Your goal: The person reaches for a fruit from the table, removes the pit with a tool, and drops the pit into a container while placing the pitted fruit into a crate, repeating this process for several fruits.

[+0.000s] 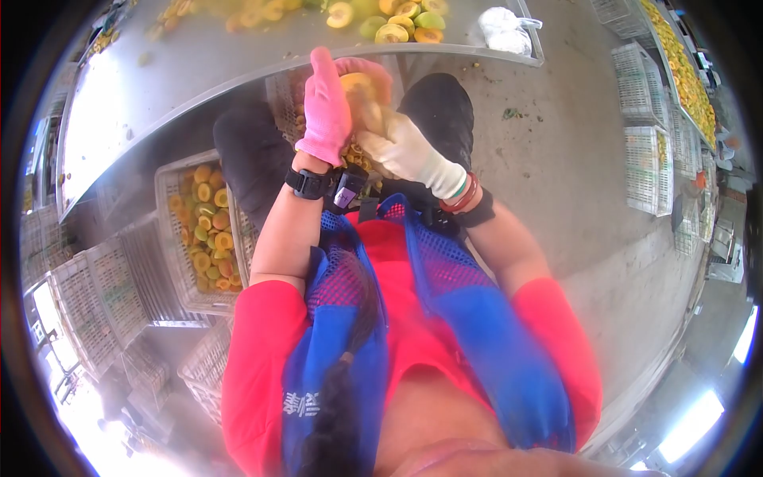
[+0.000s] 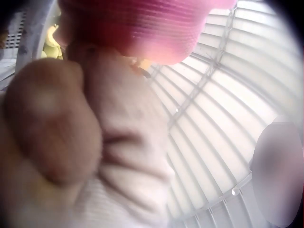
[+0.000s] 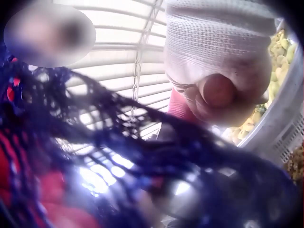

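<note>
In the head view my left hand (image 1: pixel 327 119), in a pink glove, is raised before the knees with its thumb up. Its fingers curl round a yellow peach (image 1: pixel 355 83), partly hidden and blurred. My right hand (image 1: pixel 409 151), in a white glove with brownish stained fingers, is close against the left one at the fruit. It grips a tool whose smooth brown rounded handle (image 3: pixel 218 90) pokes out of the fist in the right wrist view. The same handle (image 2: pixel 52 118) looms large in the left wrist view; the tool's working end is hidden.
A metal table (image 1: pixel 230 60) ahead carries several cut peaches (image 1: pixel 401 22) and a white bundle (image 1: pixel 505 30). Below left stands a crate (image 1: pixel 184 274) of peach halves (image 1: pixel 208 230). More crates (image 1: pixel 648 167) line the right side. Blue mesh (image 3: pixel 95 109) crosses the right wrist view.
</note>
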A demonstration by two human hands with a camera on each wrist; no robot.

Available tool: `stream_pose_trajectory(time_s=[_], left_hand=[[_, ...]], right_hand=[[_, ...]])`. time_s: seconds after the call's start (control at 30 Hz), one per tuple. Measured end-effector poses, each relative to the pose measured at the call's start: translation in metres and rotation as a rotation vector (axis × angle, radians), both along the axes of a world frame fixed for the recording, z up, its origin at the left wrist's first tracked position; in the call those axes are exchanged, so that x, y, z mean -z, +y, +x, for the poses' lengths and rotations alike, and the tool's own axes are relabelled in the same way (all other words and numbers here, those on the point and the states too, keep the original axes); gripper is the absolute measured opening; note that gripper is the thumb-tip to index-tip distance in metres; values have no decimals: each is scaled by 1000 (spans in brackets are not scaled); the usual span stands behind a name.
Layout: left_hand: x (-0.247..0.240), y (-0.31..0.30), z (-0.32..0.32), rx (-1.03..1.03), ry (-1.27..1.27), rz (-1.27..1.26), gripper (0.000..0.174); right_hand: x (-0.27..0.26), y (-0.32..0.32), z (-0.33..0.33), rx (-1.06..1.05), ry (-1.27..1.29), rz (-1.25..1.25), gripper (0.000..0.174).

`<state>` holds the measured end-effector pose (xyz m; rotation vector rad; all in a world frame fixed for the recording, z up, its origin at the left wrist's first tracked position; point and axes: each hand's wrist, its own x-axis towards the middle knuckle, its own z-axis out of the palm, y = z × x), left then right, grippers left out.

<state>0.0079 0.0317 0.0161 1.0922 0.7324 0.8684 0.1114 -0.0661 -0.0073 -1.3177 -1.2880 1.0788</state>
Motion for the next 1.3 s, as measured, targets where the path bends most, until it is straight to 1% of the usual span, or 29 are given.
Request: stream_pose_trajectory(time_s=[0.03,0.17,0.23,0.27,0.33,0.37,0.4,0.43,0.47,0.5,0.53,0.57,0.63,0.7,0.73,0.8,0.83,0.87,0.9,0.93,0.97,1.0,1.03,1.07,1.1,1.13,1.2,1.27,1.3], left_hand=[[-1,0,1,-1,0,1,88],[0,-2,2,-76,48,99,88],[6,-2,1,-95,59,141,88],[12,0,-1,-78,30,173,88],[13,2,-5,-64,0,205,88],[10,3,-7,12,-5,187,88],[7,5,-9,88,-10,169,87],[4,5,-10,86,-9,170,87],[2,4,-12,139,-31,178,86],[1,4,-13,193,-53,186,85],[2,4,-15,193,-52,185,85],[4,6,-18,213,-11,215,83],[6,7,-19,231,30,245,82],[7,10,-17,277,-120,268,66],[6,13,-19,271,-119,270,66],[5,21,-28,18,236,500,57],[-6,22,-35,-162,246,614,55],[-19,25,-49,-77,81,361,59],[-25,26,-61,-271,141,423,62],[-24,36,-82,-326,220,423,57],[-9,51,-109,-514,387,400,59],[-19,54,-129,-557,310,277,57],[-25,56,-149,-671,579,342,59],[-32,55,-170,-722,949,384,58],[-39,59,-198,-613,1454,348,55],[-36,63,-214,-618,1456,353,55],[-26,66,-229,-638,1814,244,59],[-17,73,-224,-645,1810,308,56],[-12,81,-211,-610,1590,421,53]], right_hand=[[6,1,-2,54,-184,162,23],[21,6,-7,75,-248,143,24],[19,8,-16,10,298,161,21],[16,4,-10,10,300,159,21],[-19,-4,5,-272,670,-468,15],[-19,-6,5,-275,669,-469,15],[-18,-6,5,-273,595,-442,14],[-17,-7,5,-270,521,-414,13],[-16,-5,5,-272,521,-414,13],[-16,-3,5,-302,459,-372,13],[-16,-2,4,-330,397,-330,12],[-17,-3,6,-331,397,-330,12],[-25,-5,7,-460,641,-513,9],[-25,-6,5,-450,649,-506,10],[-23,-6,4,-436,662,-498,10],[-10,-6,1,-449,599,-509,12],[-7,-5,-1,-457,533,-517,18],[-5,-6,-5,-457,533,-513,18],[-6,-11,-11,-381,506,-482,17],[-6,-12,-14,-305,479,-450,16],[2,-10,-14,-240,151,-166,18],[10,-8,-13,-237,153,-162,18],[18,-6,-12,-149,-33,-99,19],[26,-5,-11,-61,-218,-37,20],[33,-2,-9,-51,-257,-80,20],[36,-1,-8,-51,-253,-75,20],[37,2,-7,-66,-147,-217,22],[34,5,-9,-44,-148,-213,22],[32,4,-9,-20,-150,-219,23]])
